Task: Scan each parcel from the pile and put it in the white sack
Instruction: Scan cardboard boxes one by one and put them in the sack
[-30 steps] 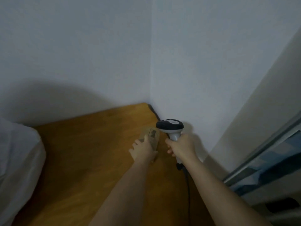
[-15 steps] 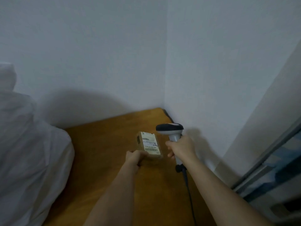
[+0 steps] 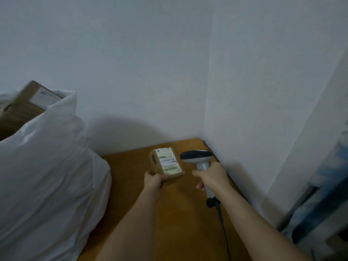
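while hands (image 3: pixel 154 180) grip it, parcel (image 3: pixel 166 163) faces scanner (image 3: pixel 197 159).

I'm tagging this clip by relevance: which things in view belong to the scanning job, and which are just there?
In the job:
- small brown cardboard parcel with white label, held by the left hand
- grey-and-white handheld barcode scanner, gripped by the right hand
- big white sack
- brown cardboard boxes inside it

Just there:
- wooden table
- white walls
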